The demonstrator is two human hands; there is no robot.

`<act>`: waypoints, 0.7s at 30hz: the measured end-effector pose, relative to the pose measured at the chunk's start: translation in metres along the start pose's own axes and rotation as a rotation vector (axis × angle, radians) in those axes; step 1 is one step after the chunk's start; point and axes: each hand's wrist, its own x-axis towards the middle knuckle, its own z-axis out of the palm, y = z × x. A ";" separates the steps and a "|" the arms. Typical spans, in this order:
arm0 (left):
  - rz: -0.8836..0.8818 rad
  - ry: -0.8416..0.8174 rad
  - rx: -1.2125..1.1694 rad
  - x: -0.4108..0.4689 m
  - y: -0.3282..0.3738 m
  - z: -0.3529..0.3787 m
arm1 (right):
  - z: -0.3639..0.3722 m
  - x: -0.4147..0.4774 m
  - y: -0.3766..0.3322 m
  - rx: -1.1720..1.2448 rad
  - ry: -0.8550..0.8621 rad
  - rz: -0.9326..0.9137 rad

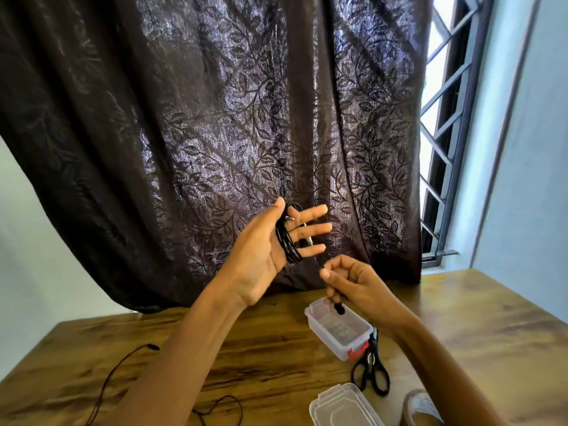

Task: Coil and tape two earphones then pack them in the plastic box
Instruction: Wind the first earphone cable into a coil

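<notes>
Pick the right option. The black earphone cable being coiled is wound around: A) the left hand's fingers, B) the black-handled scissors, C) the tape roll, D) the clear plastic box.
A: the black earphone cable loops around the straight fingers of the raised left hand, while the right hand pinches its loose end.

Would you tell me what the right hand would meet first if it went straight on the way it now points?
Probably the left hand: the right hand, pinching the earphone cord, points up-left toward it. Its lowest finger, beside the wound cord, looks first in line, though depth is unclear.
</notes>
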 end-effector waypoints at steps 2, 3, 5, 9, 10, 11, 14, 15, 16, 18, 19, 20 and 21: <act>-0.002 0.005 0.006 0.002 -0.005 -0.003 | 0.005 -0.005 0.005 -0.015 0.017 0.011; 0.001 0.011 0.009 0.003 -0.008 -0.004 | 0.007 -0.007 0.007 -0.031 0.024 0.022; 0.019 0.038 0.023 0.005 -0.013 -0.006 | 0.013 -0.012 0.008 -0.121 0.032 0.053; 0.042 0.115 0.051 0.010 -0.024 -0.011 | 0.021 -0.021 -0.001 -0.483 0.036 -0.027; 0.045 0.130 0.055 0.011 -0.026 -0.013 | 0.023 -0.022 -0.005 -0.563 0.040 -0.073; 0.046 0.145 0.058 0.012 -0.029 -0.014 | 0.024 -0.023 -0.010 -0.644 0.050 -0.126; 0.047 0.173 0.055 0.014 -0.033 -0.017 | 0.028 -0.024 -0.022 -0.861 0.066 -0.307; 0.045 0.173 0.057 0.014 -0.034 -0.018 | 0.029 -0.025 -0.026 -0.894 0.060 -0.362; 0.041 0.168 0.068 0.014 -0.034 -0.019 | 0.030 -0.025 -0.030 -0.909 0.047 -0.410; 0.023 0.142 0.107 0.012 -0.036 -0.019 | 0.031 -0.026 -0.040 -0.927 0.013 -0.491; 0.007 0.126 0.121 0.011 -0.037 -0.019 | 0.032 -0.026 -0.046 -0.938 -0.005 -0.513; -0.015 0.108 0.131 0.009 -0.038 -0.018 | 0.032 -0.025 -0.051 -0.938 -0.023 -0.524; -0.043 0.082 0.137 0.007 -0.040 -0.017 | 0.032 -0.023 -0.056 -0.918 -0.041 -0.528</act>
